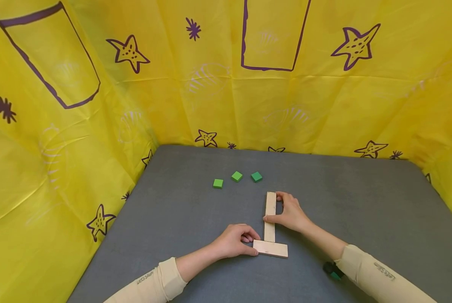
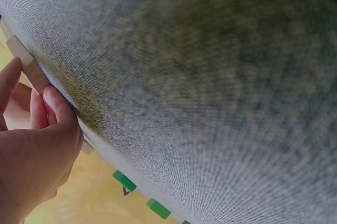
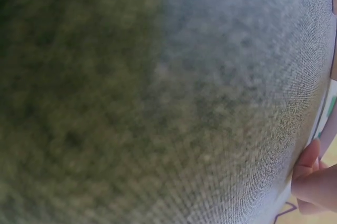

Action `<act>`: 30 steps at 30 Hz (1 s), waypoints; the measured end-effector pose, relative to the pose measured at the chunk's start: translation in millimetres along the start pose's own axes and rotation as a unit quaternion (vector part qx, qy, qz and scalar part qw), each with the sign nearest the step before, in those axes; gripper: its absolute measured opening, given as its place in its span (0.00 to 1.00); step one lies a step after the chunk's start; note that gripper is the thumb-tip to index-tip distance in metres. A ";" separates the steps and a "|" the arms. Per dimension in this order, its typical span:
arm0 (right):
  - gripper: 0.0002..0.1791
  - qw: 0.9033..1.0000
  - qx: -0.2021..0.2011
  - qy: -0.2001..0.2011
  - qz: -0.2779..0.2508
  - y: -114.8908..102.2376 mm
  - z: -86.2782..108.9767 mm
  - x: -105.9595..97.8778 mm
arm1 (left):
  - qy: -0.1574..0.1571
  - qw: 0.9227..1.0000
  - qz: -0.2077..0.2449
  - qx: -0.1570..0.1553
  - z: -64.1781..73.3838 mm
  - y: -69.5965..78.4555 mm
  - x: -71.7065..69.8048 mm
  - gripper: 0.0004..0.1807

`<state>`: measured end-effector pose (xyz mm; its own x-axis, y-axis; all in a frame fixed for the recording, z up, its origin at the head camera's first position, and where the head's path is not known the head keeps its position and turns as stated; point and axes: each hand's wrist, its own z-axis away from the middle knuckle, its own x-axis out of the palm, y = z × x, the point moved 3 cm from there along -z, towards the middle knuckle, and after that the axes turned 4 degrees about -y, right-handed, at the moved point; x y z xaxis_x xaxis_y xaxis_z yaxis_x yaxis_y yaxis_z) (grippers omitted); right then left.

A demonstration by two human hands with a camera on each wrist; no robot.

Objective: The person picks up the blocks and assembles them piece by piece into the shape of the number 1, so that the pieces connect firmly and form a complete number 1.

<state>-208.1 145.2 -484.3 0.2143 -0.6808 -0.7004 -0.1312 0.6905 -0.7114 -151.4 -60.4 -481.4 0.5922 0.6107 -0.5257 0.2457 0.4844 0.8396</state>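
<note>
A pale wooden block (image 1: 271,249) lies crosswise on the grey table. Its left end is between the thumb and fingers of my left hand (image 1: 233,241), and the left wrist view shows the fingertips at the end of the block (image 2: 29,69). Beyond it, a narrow upright-looking wooden strip (image 1: 270,231) runs away from me, its near end meeting the crosswise block to form an upside-down T. My right hand (image 1: 291,213) grips the strip from the right, thumb across its middle and fingers near its far end. In the right wrist view the right hand (image 3: 316,184) shows only at the edge.
Three small green blocks lie farther back: one light green (image 1: 218,183), another light green (image 1: 236,176) and a darker one (image 1: 256,176). A yellow cloth (image 1: 210,105) with purple drawings hangs around the table (image 1: 180,185). A dark device (image 1: 332,269) sits by the right sleeve.
</note>
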 end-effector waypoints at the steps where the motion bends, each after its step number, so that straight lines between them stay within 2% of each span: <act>1: 0.52 1.000 0.000 0.001 0.000 -0.3 -0.2 0.0 | 0.000 1.000 0.001 0.000 0.0 0.0 0.0 0.14; 9: 0.41 1.000 0.004 -0.006 -0.011 -1.1 0.6 -1.8 | -0.003 1.000 0.004 -0.003 2.0 1.8 -1.2 0.14; 23: 0.44 0.999 -0.026 -0.024 0.000 0.7 -2.4 -2.7 | -0.003 1.000 -0.002 0.000 1.1 1.6 -1.0 0.14; 30: 0.43 0.999 -0.021 -0.030 -0.002 2.2 -2.5 -3.2 | -0.002 1.000 0.002 0.003 1.9 1.7 -1.3 0.14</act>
<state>-211.5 148.3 -483.8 0.2733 -0.6671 -0.6931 -0.1700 0.6756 -0.7174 -150.3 -61.5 -479.0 0.5970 0.6096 -0.5215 0.2483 0.4778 0.8427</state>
